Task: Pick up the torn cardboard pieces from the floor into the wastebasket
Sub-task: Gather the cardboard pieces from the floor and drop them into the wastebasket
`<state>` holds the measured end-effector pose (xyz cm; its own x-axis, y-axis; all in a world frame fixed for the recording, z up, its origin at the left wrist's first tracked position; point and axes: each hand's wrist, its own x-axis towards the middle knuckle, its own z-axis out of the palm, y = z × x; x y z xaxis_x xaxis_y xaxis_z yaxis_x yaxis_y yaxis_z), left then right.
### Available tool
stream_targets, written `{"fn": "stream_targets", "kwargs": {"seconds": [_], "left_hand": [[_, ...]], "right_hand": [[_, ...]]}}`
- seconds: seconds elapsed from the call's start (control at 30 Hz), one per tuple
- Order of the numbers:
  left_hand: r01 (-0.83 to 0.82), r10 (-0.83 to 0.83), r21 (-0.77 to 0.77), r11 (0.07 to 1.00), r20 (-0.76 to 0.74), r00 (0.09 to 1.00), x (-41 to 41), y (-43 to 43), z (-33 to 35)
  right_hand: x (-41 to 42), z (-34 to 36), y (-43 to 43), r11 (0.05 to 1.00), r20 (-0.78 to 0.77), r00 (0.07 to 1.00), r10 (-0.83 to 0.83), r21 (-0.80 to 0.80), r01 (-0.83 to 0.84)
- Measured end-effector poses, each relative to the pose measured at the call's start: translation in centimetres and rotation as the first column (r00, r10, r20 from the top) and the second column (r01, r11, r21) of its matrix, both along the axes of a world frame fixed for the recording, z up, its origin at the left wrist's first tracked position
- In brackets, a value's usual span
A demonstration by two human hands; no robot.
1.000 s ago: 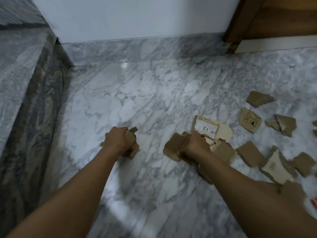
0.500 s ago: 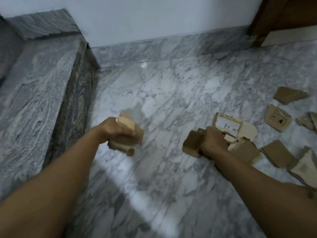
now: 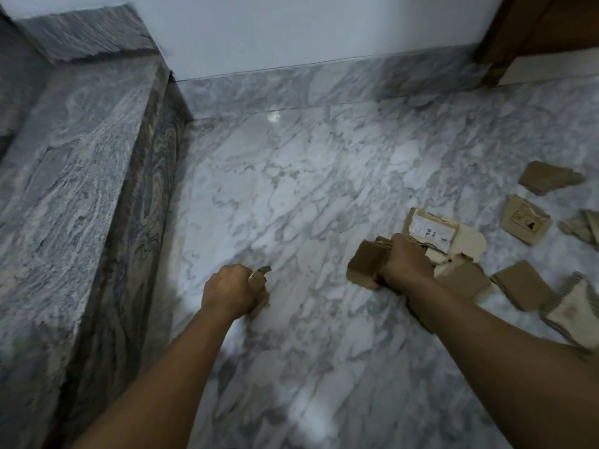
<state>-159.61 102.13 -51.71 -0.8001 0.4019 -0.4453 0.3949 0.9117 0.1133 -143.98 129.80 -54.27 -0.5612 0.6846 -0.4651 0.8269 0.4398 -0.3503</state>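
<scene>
Over the marble floor — both fists full of cardboard.
Left hand clenches a small scrap; right hand grips a brown wad — loose pieces lie just right of it.

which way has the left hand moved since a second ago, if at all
Yes: the left hand shifted left, away from the labelled cardboard piece, nearer the stone step.
</scene>
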Motion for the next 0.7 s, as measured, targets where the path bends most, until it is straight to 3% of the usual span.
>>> {"fn": "stream_targets", "kwargs": {"seconds": [0.23,0.4,0.5,0.57,0.63,0.7], "left_hand": [[0.001,-0.001,0.002,1.0,0.082,0.997,-1.4,-0.1,-0.6],[-0.111,0.109,-0.004,0.994,0.238,0.965,-1.2,2.4,1.4],[-0.049,0.008,0.103,0.993,0.373,0.928,-0.6,8.7,3.9],[0.02,-0.125,0.215,0.976,0.488,0.864,-0.4,14.0,5.5],[0.133,-0.261,0.282,0.95,0.484,0.835,0.4,19.6,6.7],[0.281,-0.368,0.266,0.922,0.383,0.847,2.1,24.8,7.1]], "right_hand": [[1.0,2.2,3.4,0.973,-0.099,0.995,0.021,-0.225,-0.043],[4.1,4.9,11.0,0.993,-0.138,0.99,-0.004,-0.12,-0.013],[7.4,6.1,14.2,0.985,-0.081,0.995,0.05,-0.162,-0.063],[9.5,6.7,15.0,0.969,-0.122,0.991,0.058,-0.234,-0.085],[10.9,7.3,15.5,0.966,-0.221,0.975,0.025,-0.244,-0.08],[12.0,7.7,16.8,0.977,-0.365,0.929,-0.058,-0.214,-0.023]]}}
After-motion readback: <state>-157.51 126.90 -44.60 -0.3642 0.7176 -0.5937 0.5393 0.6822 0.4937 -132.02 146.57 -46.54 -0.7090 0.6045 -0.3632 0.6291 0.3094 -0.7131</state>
